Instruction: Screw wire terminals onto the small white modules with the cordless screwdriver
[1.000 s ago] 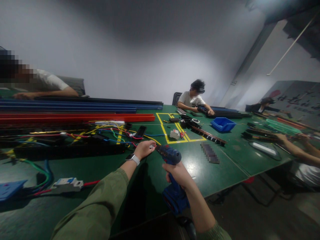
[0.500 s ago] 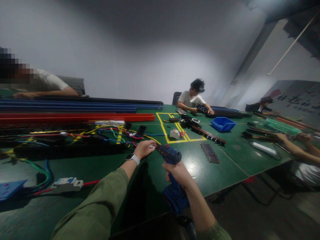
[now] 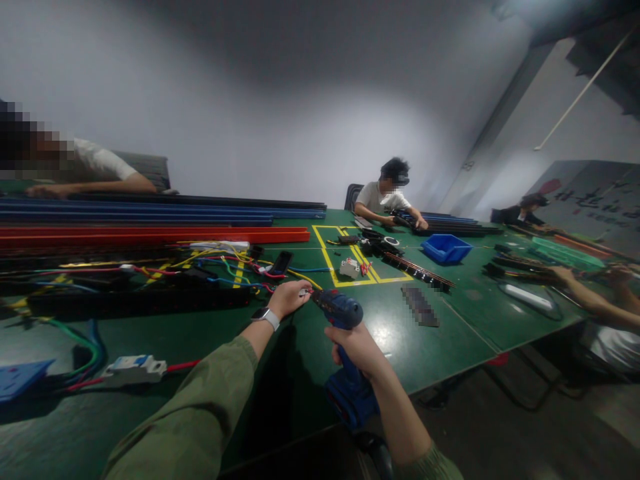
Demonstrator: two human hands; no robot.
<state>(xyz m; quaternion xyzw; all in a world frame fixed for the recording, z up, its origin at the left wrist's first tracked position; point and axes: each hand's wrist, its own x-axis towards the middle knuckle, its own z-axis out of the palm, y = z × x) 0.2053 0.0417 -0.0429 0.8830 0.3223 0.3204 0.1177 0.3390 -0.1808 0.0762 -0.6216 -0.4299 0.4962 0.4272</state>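
On the bench (image 3: 467, 327), the wires (image 3: 213, 253) lie left of the drill (image 3: 341, 309), the socket (image 3: 23, 381) farther left, the rails (image 3: 160, 235) behind left, the bin (image 3: 446, 249) and tray (image 3: 566, 254) behind right.

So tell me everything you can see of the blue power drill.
The power drill is blue with a dark front end, and its body looks like plastic. The right hand grips its handle, which slopes down to a wide base. Its nose points at a small piece pinched in the left hand; whether they touch is unclear.
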